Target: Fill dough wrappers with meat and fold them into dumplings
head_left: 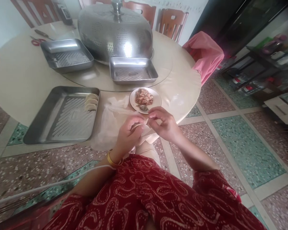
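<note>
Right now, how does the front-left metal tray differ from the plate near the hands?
The tray is rectangular grey metal; the plate is round and whitish. The tray is larger than the plate. The tray holds a few folded dumplings; the plate holds minced filling and what looks like a spoon. Both sit open side up.

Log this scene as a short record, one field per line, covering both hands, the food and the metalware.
Left hand: fingertips pinching a small pale piece, probably dough
Right hand: fingertips at the same piece
Plate: just beyond the hands, bearing chopped filling and what looks like a spoon
Near tray: folded dumplings along its right side
Far trays: two, one left, one right
Cover: domed, perforated metal, behind the right far tray
</note>
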Available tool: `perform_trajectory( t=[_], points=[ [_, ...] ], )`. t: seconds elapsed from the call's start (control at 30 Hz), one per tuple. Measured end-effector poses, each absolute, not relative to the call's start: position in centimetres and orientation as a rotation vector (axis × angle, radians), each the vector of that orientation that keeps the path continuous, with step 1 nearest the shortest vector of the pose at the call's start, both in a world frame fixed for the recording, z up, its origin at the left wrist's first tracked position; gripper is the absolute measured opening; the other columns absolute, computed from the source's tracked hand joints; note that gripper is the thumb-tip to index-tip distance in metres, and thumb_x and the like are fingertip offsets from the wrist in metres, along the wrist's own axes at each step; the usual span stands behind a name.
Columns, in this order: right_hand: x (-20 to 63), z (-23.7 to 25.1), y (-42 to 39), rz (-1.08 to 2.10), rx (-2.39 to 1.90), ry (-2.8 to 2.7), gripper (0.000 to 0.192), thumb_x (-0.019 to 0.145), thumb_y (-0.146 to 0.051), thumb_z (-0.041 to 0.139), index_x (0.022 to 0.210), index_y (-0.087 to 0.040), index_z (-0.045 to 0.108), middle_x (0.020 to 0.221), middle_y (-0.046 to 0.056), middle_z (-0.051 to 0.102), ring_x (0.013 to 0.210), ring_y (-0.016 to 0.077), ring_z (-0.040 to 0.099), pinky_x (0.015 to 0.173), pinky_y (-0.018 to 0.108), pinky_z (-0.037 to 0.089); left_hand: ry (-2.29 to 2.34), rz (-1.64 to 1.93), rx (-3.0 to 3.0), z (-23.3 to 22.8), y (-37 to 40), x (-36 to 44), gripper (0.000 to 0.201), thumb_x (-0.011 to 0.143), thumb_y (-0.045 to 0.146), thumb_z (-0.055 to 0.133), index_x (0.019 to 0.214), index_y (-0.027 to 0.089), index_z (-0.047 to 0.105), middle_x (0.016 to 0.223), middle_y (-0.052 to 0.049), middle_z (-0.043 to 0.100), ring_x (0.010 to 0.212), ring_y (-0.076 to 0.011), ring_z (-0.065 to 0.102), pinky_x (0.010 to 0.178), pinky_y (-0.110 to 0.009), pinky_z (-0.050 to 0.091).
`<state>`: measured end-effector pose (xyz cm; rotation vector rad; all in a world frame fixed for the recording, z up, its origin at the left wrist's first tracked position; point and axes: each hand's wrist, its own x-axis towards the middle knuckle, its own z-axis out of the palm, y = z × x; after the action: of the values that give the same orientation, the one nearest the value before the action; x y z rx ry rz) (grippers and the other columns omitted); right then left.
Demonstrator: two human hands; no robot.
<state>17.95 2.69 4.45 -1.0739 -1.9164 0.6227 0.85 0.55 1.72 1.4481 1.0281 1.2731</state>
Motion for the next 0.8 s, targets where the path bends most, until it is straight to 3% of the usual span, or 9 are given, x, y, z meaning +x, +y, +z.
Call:
perform_trajectory(
  t=[0.17, 0.4, 0.57, 0.7, 0.8],
  points=[
    [17.8, 5.0, 2.7, 0.731, -1.018, -1.964, 0.013, 0.088, -0.014, 0.056, 0.083, -0.020, 0.067, 0.096, 0.004, 0.065, 0.089, 0.0162, 0.065, 0.079, 0.036, 0.058, 1.071, 1.263, 1.625, 1.6, 0.6, 0.9, 0.007, 0.085, 0.022, 0.056, 0.090, 0.020, 0.061, 0.102, -0.005, 0.064, 0.063, -0.0089, 0.054, 0.052, -0.023, 0.046],
    [17.7, 4.8, 2.0, 0.650, -0.971, -1.975, 0.015, 0.091, -0.015, 0.056, 0.096, -0.022, 0.068, 0.105, 0.005, 0.064, 0.102, 0.0190, 0.064, 0.088, 0.042, 0.059, 1.146, 1.276, 1.540, 0.5, 0.6, 0.8, 0.010, 0.087, 0.028, 0.060, 0.094, 0.022, 0.060, 0.088, 0.000, 0.066, 0.065, -0.0105, 0.058, 0.058, -0.024, 0.048],
    [18.0, 4.6, 2.3, 0.587, -1.018, -1.961, 0.004, 0.089, -0.021, 0.061, 0.087, -0.021, 0.065, 0.098, 0.005, 0.064, 0.097, 0.0195, 0.064, 0.085, 0.042, 0.058, 1.116, 1.277, 1.503, 0.8, 0.6, 0.8, 0.011, 0.086, 0.029, 0.062, 0.094, 0.022, 0.059, 0.088, 0.000, 0.066, 0.064, -0.0100, 0.060, 0.059, -0.024, 0.050],
    [18.5, 5.0, 2.6, 0.792, -0.954, -1.949, 0.008, 0.091, -0.022, 0.059, 0.086, -0.022, 0.065, 0.091, 0.002, 0.063, 0.087, 0.0161, 0.064, 0.079, 0.037, 0.057, 1.104, 1.267, 1.504, 1.0, 0.6, 0.9, 0.015, 0.085, 0.029, 0.063, 0.098, 0.022, 0.059, 0.093, -0.002, 0.067, 0.069, -0.0114, 0.062, 0.061, -0.025, 0.051],
    [18.8, 5.4, 2.6, 0.871, -0.893, -2.004, 0.013, 0.093, -0.020, 0.055, 0.089, -0.022, 0.067, 0.095, 0.002, 0.065, 0.092, 0.0173, 0.064, 0.083, 0.040, 0.057, 1.120, 1.265, 1.528, 0.8, 0.6, 0.8, 0.018, 0.086, 0.030, 0.062, 0.102, 0.022, 0.060, 0.097, -0.003, 0.068, 0.073, -0.0127, 0.063, 0.063, -0.026, 0.053]
  ],
)
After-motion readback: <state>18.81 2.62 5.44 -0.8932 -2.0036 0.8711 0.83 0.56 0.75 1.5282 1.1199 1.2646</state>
